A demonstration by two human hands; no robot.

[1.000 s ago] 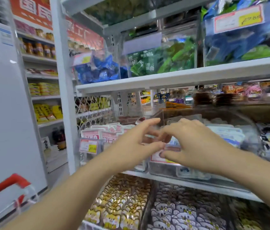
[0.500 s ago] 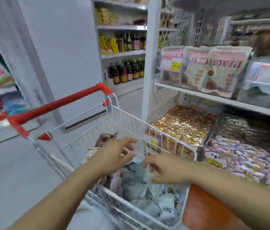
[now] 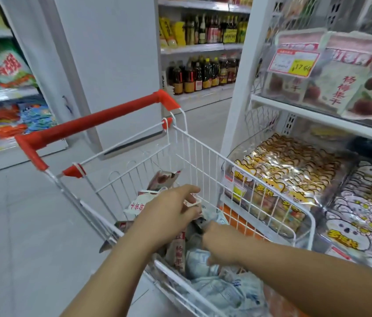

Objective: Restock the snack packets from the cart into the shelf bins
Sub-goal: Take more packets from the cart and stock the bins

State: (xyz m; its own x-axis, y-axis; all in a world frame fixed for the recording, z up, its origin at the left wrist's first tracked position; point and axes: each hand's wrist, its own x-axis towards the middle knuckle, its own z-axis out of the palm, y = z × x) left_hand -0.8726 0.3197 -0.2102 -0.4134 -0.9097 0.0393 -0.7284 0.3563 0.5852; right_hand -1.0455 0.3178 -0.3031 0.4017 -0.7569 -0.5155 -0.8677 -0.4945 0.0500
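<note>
Standing on grey floor (image 3: 9, 225), cart (image 3: 102, 120) sits beside shelves (image 3: 317, 115).

At upper right, a price label (image 3: 293, 61) on the clear bin (image 3: 267, 86) reads 17.60 on its yellow patch; the finer print is illegible. The bin packets (image 3: 340, 88) bear red characters 杨梅果干. At lower centre a cart packet (image 3: 137, 205) shows 杨梅果干 upside down.
</note>
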